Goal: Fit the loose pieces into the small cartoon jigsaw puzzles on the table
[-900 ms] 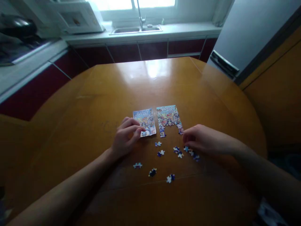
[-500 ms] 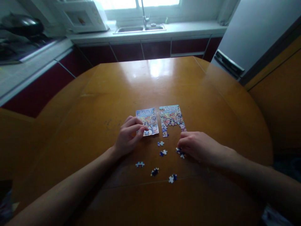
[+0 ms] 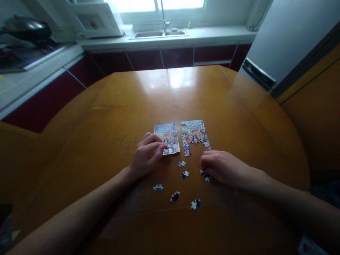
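My left hand (image 3: 147,154) rests on the table with its fingers loosely apart. Its fingertips lie over the lower left of a printed picture sheet (image 3: 170,132) and partly cover it. To the right lies a partly joined jigsaw puzzle (image 3: 194,131) with the same picture and a gap at its bottom middle. Just below the puzzle's lower right corner is my right hand (image 3: 219,163), fingers curled together; whatever is in them is hidden. Puzzle pieces (image 3: 206,176) lie under and beside it. Between my arms are loose puzzle pieces, among them a blue-and-white one (image 3: 196,204) and a dark one (image 3: 175,196).
The wooden table (image 3: 164,99) reaches to a counter with a sink (image 3: 148,34) and a microwave (image 3: 95,21). A wok (image 3: 28,28) sits on the stove at the left. At the right stands a fridge (image 3: 289,39).
My right hand has shifted slightly left at the fingertips, away from the pieces beneath it. My left hand stays on the sheet. The whole view has moved slightly.
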Demonstrator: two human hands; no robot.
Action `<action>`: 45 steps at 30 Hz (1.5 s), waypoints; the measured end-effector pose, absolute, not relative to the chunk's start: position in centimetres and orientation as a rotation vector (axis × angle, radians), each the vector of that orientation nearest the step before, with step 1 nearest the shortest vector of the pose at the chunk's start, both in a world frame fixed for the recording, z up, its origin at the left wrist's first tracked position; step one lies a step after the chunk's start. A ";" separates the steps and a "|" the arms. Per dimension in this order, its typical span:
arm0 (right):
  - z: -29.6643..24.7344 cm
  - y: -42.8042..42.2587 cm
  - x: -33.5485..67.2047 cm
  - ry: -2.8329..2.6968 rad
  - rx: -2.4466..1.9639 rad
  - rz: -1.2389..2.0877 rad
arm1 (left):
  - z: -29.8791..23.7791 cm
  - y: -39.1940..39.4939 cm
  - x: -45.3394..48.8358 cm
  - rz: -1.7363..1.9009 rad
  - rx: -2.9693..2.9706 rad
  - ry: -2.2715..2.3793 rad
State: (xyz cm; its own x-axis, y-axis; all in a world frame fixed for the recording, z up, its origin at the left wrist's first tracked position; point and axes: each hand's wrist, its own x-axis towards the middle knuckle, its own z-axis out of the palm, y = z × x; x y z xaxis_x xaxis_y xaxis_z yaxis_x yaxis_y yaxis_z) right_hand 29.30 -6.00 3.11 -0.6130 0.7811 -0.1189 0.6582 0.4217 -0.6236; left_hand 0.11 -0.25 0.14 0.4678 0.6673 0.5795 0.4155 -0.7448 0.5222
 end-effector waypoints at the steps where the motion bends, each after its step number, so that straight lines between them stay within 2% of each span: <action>1: 3.2 -5.9 29.3 -2.424 -1.284 1.024 | 0.2 -0.3 0.1 1.152 2.417 0.914; 6: 2.9 -3.4 29.6 -2.040 -1.422 1.173 | 0.6 -0.2 0.2 1.089 2.474 0.841; 14: 1.8 1.7 28.1 -1.998 -1.433 1.208 | 1.5 1.6 3.1 0.825 2.681 0.771; 19: 1.7 2.0 28.2 -1.974 -1.416 1.243 | 0.8 2.6 4.3 0.832 2.703 0.766; 25: 2.4 1.3 28.1 -1.709 -1.265 1.511 | 0.3 2.0 4.6 1.000 2.655 0.860; 34: 2.7 0.4 27.7 -1.616 -1.199 1.684 | 0.2 1.4 4.8 1.070 2.637 0.815; 45: 2.7 -0.9 27.4 -1.741 -1.185 1.379 | -0.2 1.6 4.7 1.096 2.548 0.817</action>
